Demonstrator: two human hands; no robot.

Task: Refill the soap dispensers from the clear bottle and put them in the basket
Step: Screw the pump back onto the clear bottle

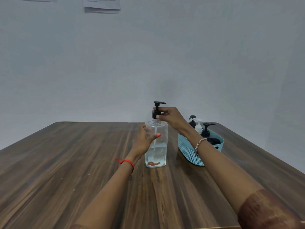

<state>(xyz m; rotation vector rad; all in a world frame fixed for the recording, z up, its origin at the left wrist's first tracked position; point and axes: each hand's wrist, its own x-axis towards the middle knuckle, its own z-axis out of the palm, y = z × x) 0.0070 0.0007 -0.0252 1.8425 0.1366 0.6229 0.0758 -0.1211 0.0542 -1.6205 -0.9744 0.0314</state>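
A tall clear bottle stands upright on the wooden table, less than half full of clear liquid. My left hand wraps around its left side. My right hand pinches the collar of its black pump at the neck. To the right sits a light blue woven basket holding three dispensers: one with a black pump at the back, one with a white pump, and a dark bottle with a black pump in front. My right forearm hides part of the basket.
A pale wall rises right behind the table's far edge. Papers hang high on the wall. The table's right edge runs close past the basket.
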